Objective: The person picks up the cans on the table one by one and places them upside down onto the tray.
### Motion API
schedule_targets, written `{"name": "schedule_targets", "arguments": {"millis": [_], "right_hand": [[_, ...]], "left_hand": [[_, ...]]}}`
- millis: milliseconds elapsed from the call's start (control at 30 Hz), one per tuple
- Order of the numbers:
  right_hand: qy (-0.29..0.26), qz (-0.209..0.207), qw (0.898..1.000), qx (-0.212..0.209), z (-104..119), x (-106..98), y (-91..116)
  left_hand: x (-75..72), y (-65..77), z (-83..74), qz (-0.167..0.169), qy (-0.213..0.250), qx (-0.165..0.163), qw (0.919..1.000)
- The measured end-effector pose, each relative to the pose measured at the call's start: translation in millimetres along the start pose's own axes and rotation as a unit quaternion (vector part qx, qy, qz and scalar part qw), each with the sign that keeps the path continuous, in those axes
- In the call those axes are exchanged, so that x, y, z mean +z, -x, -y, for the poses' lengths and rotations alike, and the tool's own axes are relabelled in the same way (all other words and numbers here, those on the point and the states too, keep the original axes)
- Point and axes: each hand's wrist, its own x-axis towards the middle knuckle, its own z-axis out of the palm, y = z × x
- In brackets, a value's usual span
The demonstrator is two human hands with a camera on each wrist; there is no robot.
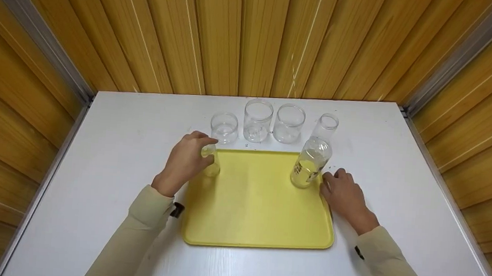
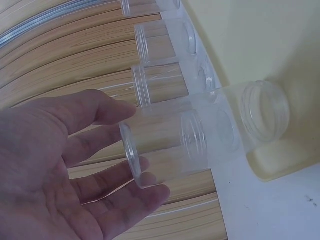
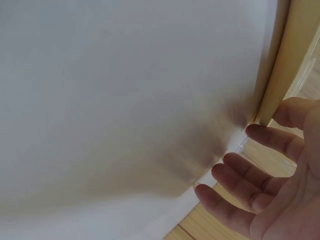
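Note:
A yellow tray (image 1: 258, 205) lies on the white table. At its back left corner stands a slim clear jar (image 1: 212, 170). My left hand (image 1: 189, 155) holds this jar near its top, thumb on one side and fingers round the other. The left wrist view has the jar's rim between thumb and fingers, its far end over the tray. My right hand (image 1: 344, 196) pinches the tray's right edge, with thumb and index finger at the rim in the right wrist view. Beside that hand, a clear bottle (image 1: 309, 165) with dark print stands on the tray's back right corner.
Behind the tray stand a short clear jar (image 1: 225, 127), a taller jar (image 1: 258, 121), another wide jar (image 1: 289, 126) and a narrow jar (image 1: 327, 124) partly behind the bottle. Wood-patterned walls (image 1: 258, 38) enclose the table (image 1: 109, 145) at the back and sides.

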Motion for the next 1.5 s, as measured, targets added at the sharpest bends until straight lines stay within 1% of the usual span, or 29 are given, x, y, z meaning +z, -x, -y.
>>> {"name": "schedule_targets", "arguments": {"millis": [233, 467, 633, 1067, 1233, 1500], "right_hand": [[0.003, -0.003, 1.0, -0.005, -1.0, 0.2, -0.7], [0.0, -0.009, 1.0, -0.008, 0.8, -1.3, 0.6], [0.0, -0.004, 1.0, -0.004, 2.1, -2.0, 0.2], [0.001, -0.008, 1.0, -0.005, 1.7, 0.3, 1.3], [0.001, -0.008, 1.0, -0.004, 1.5, -0.5, 1.0], [0.003, -0.007, 1.0, -0.005, 0.8, 0.0, 1.2]], "left_hand": [[2.7, -1.9, 0.3, 0.003, 0.001, -0.003, 1.0], [3.9, -3.2, -0.7, 0.001, -0.011, 0.009, 0.9999], [5.8, -4.9, -1.0, 0.0, -0.014, 0.005, 0.9999], [7.7, -6.3, -3.1, -0.003, -0.008, -0.005, 0.9999], [7.3, -6.8, -2.0, -0.004, -0.008, -0.002, 1.0], [4.3, -9.2, 0.0, -0.008, -0.009, -0.008, 0.9999]]}}
